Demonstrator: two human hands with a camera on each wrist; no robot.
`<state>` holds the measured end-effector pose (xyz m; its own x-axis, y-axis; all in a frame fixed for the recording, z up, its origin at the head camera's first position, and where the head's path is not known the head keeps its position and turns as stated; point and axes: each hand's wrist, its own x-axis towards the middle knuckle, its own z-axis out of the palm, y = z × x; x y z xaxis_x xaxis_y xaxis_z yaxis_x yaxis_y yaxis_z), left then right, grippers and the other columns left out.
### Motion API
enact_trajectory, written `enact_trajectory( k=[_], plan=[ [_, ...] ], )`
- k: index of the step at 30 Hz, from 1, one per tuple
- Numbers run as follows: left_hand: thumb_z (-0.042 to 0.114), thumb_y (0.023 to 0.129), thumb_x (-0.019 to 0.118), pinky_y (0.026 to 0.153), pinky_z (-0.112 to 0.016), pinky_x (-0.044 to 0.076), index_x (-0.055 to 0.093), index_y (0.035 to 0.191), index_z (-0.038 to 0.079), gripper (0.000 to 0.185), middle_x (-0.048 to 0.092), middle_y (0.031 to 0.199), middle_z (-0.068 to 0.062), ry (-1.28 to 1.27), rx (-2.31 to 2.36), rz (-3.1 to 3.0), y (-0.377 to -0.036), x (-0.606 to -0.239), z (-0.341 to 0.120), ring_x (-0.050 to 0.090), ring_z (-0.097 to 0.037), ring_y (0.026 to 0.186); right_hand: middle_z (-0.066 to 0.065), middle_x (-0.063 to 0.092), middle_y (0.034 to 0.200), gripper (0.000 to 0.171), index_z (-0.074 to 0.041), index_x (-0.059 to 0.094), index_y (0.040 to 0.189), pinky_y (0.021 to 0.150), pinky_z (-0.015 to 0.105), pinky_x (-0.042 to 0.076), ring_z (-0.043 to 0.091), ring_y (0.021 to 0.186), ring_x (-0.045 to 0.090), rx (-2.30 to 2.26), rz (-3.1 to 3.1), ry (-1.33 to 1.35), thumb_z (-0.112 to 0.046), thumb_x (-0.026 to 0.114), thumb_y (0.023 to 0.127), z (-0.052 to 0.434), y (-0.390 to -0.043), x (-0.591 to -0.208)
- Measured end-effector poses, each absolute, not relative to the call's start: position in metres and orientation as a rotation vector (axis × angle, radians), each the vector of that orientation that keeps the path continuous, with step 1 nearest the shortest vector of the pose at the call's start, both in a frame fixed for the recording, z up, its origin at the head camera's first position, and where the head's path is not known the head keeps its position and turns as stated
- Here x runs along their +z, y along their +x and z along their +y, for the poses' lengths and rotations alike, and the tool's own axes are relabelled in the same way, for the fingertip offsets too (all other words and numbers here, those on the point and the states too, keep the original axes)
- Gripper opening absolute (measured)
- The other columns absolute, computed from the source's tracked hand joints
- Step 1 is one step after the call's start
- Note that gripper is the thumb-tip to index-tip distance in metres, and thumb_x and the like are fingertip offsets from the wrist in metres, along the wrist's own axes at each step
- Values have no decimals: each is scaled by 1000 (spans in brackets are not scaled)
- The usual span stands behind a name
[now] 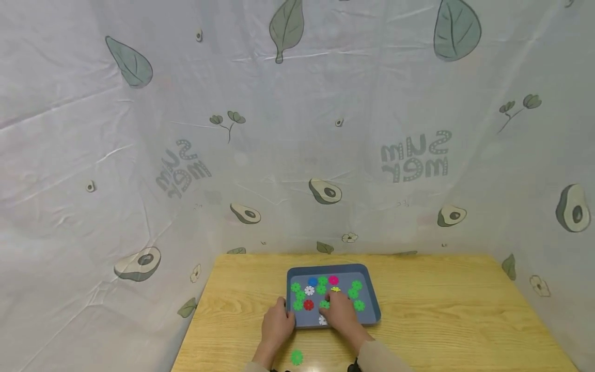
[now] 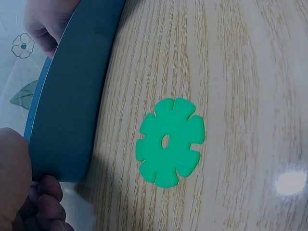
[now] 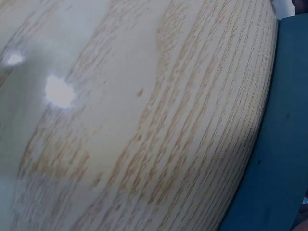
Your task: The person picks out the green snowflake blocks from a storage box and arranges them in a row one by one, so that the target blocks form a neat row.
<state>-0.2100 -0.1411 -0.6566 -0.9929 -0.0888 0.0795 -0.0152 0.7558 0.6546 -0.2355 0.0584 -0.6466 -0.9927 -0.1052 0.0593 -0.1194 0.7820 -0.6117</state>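
Observation:
A blue-grey tray [image 1: 332, 270] holds flower-shaped plastic discs in several colours. My left hand [image 1: 277, 324] grips its near-left corner; in the left wrist view the thumb [image 2: 13, 173] and curled fingers [image 2: 50, 204] lie at that corner. Over the tray's near half, my right hand [image 1: 343, 313] reaches down with bent fingers beside a green disc [image 1: 324, 305]; whether it pinches the disc is hidden. Partly covered by this hand are a yellow disc [image 1: 335, 289] and a white disc [image 1: 322, 321]. Another green disc [image 2: 178, 144] lies flat on the table before the tray.
Inside the tray lie a red disc [image 1: 309, 305], a blue disc [image 1: 312, 281], a pink disc [image 1: 333, 280], another white disc [image 1: 309, 291] and several more green ones. The wooden table [image 1: 432, 310] extends to both sides. A printed curtain [image 1: 288, 155] hangs behind it.

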Motion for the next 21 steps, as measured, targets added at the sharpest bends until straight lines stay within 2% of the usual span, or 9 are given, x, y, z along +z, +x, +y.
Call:
enact_trajectory(
  k=[4,8,13,21],
  plan=[
    [6,90,67,52,-36,44,61,118,-5,31,63,76,-9,101,-1063,-2843,-209,-659,-141,51,-17,59,8,63,88,32,1,65,96,73,46,53,27,81,63,1021,-2915,200,-15,88,81,58,-235,-650],
    [8,90,67,53,-36,44,61,120,-4,32,64,78,-8,113,-1059,-2849,-210,-660,-140,51,-17,60,3,60,83,31,-4,61,97,67,42,50,20,73,57,1070,-2887,215,-11,87,81,59,-235,-651],
    [8,89,67,52,-38,43,62,114,-2,28,62,75,-7,109,-1035,-2834,-209,-661,-140,50,-18,59,-2,55,76,23,-7,64,99,61,35,45,14,66,50,1182,-2850,250,-9,83,86,62,-231,-647],
    [6,89,67,51,-41,42,61,111,-3,24,61,73,-9,82,-1040,-2805,-207,-662,-141,49,-20,57,-6,62,82,15,-9,69,101,66,29,50,8,72,58,1415,-2728,319,-13,79,91,61,-211,-634]
  ],
)
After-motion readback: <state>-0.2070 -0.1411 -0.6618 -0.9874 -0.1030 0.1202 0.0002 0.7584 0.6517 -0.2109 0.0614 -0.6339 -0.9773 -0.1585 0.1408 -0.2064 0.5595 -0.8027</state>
